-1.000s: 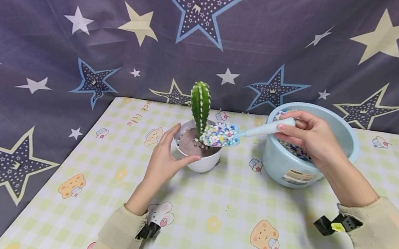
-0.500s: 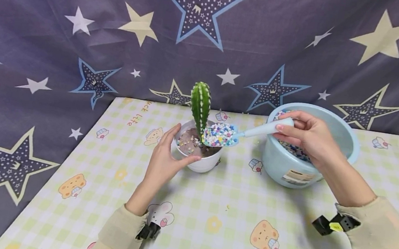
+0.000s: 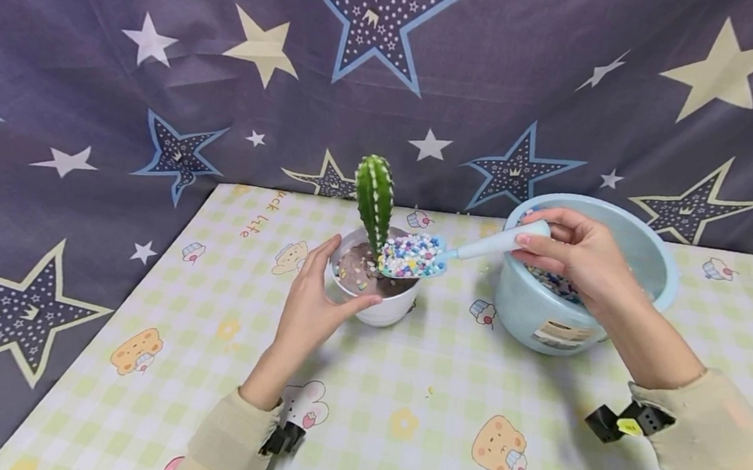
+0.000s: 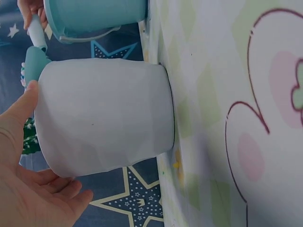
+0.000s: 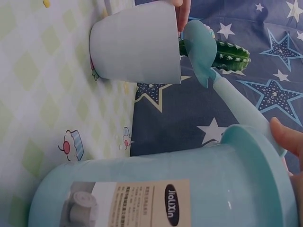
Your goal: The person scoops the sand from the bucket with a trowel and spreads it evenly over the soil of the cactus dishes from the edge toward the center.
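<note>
A green cactus (image 3: 374,202) stands in brown soil in a white flower pot (image 3: 381,312), leaning slightly left. My left hand (image 3: 313,306) holds the pot at its rim, thumb in front and fingers round the left side. Between thumb and fingers, my right hand (image 3: 581,256) grips the handle of a light blue scoop (image 3: 488,245). Coloured pellets (image 3: 411,255) heap in the scoop, whose tip is over the pot, close by the cactus stem. Several pellets lie scattered on the soil. In the right wrist view the scoop's underside (image 5: 201,49) partly covers the cactus (image 5: 232,57).
A light blue bucket (image 3: 515,315) with a label stands at the right, with more pellets inside, under my right hand. A checked, cartoon-printed cloth (image 3: 357,452) covers the table. Behind it hangs a dark curtain (image 3: 222,114) with stars.
The scoop has shifted slightly left with my right hand. More pellets lie on the soil than a second ago. The cactus leans a little further left. My left hand keeps its hold on the pot.
</note>
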`<state>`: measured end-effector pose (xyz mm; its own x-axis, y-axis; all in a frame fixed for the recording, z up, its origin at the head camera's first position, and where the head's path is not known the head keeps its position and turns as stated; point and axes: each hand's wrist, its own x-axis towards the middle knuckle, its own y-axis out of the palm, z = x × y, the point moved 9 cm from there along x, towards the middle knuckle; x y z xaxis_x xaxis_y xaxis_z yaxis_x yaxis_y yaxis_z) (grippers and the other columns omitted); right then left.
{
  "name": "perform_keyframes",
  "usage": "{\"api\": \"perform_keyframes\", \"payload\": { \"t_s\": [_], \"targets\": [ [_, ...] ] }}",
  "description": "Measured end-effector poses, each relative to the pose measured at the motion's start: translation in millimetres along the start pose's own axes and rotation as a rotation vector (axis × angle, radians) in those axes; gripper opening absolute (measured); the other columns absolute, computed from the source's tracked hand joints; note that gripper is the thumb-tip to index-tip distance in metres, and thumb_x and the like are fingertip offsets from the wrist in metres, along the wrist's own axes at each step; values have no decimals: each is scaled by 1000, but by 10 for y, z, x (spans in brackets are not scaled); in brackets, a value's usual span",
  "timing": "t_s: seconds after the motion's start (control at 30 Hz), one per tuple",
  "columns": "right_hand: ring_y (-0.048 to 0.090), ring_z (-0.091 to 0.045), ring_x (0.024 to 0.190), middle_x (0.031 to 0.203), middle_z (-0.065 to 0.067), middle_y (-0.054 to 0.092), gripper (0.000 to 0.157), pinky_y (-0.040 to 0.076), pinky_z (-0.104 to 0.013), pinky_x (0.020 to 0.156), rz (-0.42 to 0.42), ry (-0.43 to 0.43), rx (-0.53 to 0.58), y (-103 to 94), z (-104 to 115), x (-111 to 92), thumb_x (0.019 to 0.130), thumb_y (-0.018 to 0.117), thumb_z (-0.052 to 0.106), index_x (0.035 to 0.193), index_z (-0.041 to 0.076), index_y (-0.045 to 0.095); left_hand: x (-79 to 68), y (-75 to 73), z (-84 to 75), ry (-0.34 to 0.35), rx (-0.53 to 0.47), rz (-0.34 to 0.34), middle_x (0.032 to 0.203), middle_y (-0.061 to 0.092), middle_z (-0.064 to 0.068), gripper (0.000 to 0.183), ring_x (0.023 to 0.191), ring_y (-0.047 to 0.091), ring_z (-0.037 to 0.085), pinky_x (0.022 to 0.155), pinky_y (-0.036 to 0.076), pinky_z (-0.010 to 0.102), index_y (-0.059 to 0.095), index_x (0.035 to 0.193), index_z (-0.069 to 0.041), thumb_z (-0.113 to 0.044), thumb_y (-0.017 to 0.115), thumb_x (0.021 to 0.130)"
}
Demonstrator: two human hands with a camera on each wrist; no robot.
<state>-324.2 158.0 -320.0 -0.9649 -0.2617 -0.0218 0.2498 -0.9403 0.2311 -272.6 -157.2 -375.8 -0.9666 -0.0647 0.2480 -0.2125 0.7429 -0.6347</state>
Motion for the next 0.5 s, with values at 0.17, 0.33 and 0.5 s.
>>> {"api": "perform_keyframes", "payload": {
  "t_s": [0.17, 0.33, 0.5],
  "targets": [
    [76, -15, 88, 93, -3, 76, 18, 61, -27, 80, 1, -1, -4, 9, 2, 0, 86, 75, -1, 102, 7, 72, 6, 0, -2, 6, -10, 12, 158, 38, 6, 106, 145, 39, 31, 121, 34, 49, 32, 155, -10, -45, 88, 72],
    [76, -15, 88, 93, -4, 76, 18, 61, -27, 81, 3, -4, -12, 24, 5, -4, 86, 75, 0, 102, 7, 72, 45, -14, 17, 21, -8, 74, 162, 32, 7, 110, 147, 35, 34, 121, 31, 54, 26, 158, -13, -44, 88, 73],
    [76, -14, 88, 93, -3, 76, 17, 61, -27, 80, -3, -1, -30, 23, 5, -11, 86, 75, 0, 101, 7, 72, 67, -12, 29, 35, -10, 121, 163, 31, 8, 106, 149, 33, 34, 122, 29, 55, 27, 158, -12, -42, 86, 75]
  ]
}}
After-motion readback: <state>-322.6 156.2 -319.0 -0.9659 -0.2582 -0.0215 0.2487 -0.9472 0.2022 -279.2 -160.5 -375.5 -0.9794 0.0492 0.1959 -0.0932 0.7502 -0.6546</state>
